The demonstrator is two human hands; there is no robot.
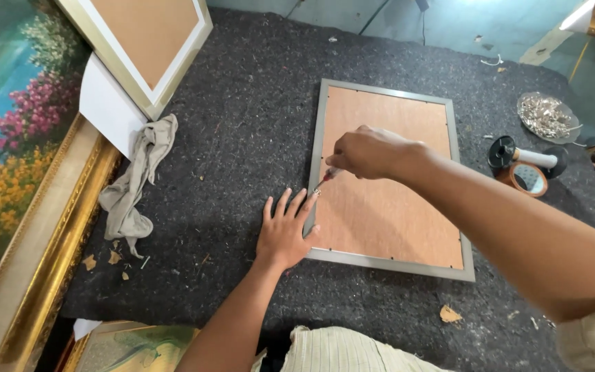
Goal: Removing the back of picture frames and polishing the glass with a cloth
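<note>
Nearest, left hand [285, 233] spread flat, pressing silver frame [386, 176] at its left edge on grey felt mat [242, 138]. Right hand [370, 151] closed around small red-handled tool [326, 177], tip at frame's left rail. Risk, as judged: tool slipping toward left fingertips [302, 200] lying just beside it, or gouging brown backing board [380, 200].

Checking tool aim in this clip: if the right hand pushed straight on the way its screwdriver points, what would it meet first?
Probably the frame's left rail beside the left hand's fingertips; depth is unclear.
</note>
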